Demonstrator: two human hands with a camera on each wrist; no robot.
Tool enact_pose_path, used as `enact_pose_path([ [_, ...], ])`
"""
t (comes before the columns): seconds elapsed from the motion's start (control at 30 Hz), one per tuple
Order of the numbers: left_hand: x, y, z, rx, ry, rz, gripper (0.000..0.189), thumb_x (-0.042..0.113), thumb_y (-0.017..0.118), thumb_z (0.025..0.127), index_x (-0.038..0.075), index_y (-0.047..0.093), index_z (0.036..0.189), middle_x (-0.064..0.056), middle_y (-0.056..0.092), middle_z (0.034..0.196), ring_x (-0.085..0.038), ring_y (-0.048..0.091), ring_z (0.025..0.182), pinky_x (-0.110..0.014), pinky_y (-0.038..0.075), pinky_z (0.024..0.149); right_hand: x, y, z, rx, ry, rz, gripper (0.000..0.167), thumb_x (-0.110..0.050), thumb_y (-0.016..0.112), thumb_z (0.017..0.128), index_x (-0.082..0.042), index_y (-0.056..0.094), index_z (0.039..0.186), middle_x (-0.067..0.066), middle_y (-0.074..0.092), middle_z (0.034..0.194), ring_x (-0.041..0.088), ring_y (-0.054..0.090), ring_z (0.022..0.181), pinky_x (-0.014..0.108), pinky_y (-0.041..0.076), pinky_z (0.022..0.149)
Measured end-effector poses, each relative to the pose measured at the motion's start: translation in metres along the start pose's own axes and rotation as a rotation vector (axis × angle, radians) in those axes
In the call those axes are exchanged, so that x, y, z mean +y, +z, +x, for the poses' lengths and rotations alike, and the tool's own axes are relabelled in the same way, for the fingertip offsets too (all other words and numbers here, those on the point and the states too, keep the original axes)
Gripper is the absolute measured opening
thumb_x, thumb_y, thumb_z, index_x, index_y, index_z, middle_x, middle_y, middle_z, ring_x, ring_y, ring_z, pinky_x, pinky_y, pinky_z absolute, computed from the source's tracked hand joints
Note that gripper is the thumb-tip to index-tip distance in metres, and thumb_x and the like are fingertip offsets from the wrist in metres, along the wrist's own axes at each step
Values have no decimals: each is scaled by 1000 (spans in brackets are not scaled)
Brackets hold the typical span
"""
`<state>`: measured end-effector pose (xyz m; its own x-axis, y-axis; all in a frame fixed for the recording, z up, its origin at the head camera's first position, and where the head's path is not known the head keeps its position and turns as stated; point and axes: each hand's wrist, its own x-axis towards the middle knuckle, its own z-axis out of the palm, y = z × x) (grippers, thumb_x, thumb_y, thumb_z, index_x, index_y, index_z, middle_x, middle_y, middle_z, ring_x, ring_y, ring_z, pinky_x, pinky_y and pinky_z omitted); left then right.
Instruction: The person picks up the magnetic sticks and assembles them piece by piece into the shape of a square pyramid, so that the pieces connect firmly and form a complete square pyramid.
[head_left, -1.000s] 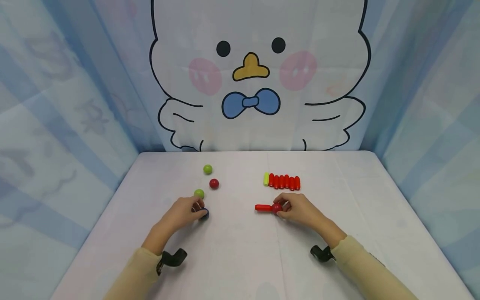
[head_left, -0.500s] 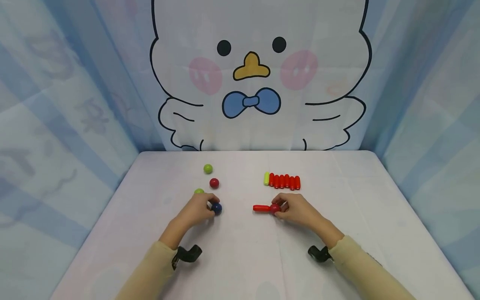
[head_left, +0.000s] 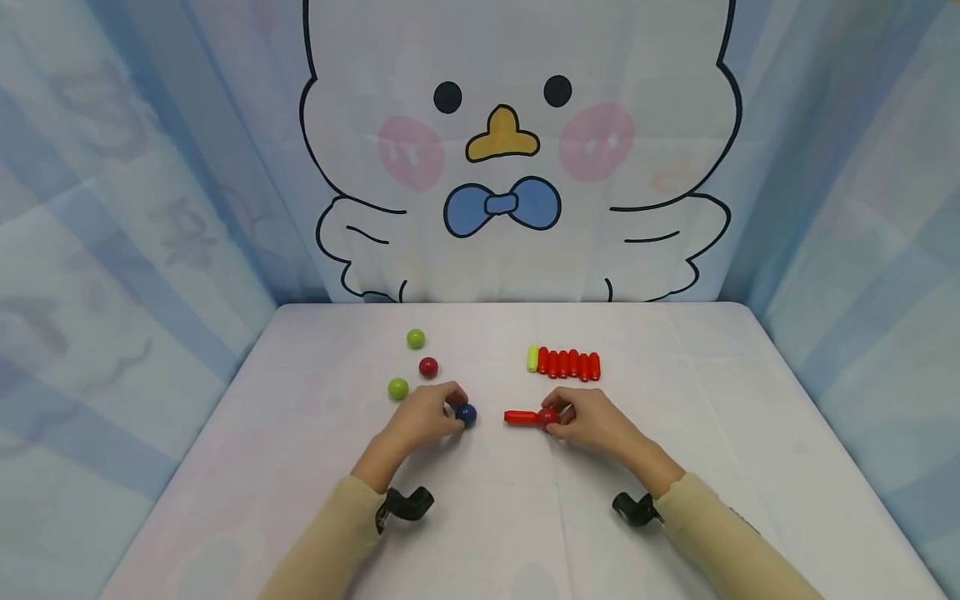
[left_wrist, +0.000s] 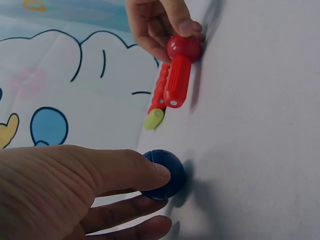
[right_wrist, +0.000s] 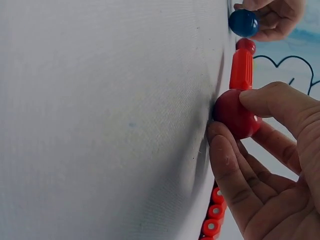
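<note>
- The left hand grasps the blue ball between thumb and fingers; the ball sits just left of the red rod, apart from it; contact with the desk cannot be confirmed.
- The blue ball is judged light, hard and rigid; its smooth, round shell may slip if pinched off-centre; take hold on opposite sides, at the widest part.
- The right hand grasps the held red ball between thumb and fingertips; the red rod extends from this ball toward the blue ball.
- The red rod is judged light and stiff; its lengthwise ribs should improve purchase; keep fingers off the pale disc at its free end, possibly a magnet.
- The rod-to-ball joint is probably the weakest point; support the ball and avoid levering the rod.
- The far green ball, near green ball and loose red ball lie on the desk at left; all are likely to roll if nudged.
- The row of red rods, with a yellow-green rod at its left end, lies beyond the right hand; lift each by its sides.
</note>
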<state>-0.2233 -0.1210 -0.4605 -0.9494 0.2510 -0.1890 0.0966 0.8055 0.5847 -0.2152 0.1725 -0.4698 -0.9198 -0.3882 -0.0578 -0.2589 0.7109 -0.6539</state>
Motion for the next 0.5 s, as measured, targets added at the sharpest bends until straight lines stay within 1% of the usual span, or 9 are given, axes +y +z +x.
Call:
enact_pose_path([
  [0.13, 6, 6, 4, -13, 10, 9, 36, 14, 83, 85, 14, 67, 117, -4, 71, 110, -18, 60, 85, -34, 56, 81, 0, 0, 0, 3, -3, 5, 25, -12, 81, 88, -12, 71, 111, 0, 73, 101, 12, 64, 83, 27, 55, 74],
  [0.3, 12, 12, 7, -32, 41, 30, 39, 17, 84, 86, 17, 64, 119, -4, 69, 109, -19, 58, 84, -33, 53, 78, -1, 0, 0, 6, -5, 10, 25, -11, 81, 88, -12, 71, 110, 0, 73, 102, 12, 64, 83, 27, 55, 74],
  [0.5, 18, 18, 9, -20, 66, 71, 38, 18, 84, 86, 20, 65, 119, -2, 66, 106, -19, 57, 86, -33, 51, 78, -1, 1, 0, 4, -7, 16, 24, -11, 81, 88, -12, 70, 110, 0, 73, 102, 12, 64, 83, 27, 55, 74],
])
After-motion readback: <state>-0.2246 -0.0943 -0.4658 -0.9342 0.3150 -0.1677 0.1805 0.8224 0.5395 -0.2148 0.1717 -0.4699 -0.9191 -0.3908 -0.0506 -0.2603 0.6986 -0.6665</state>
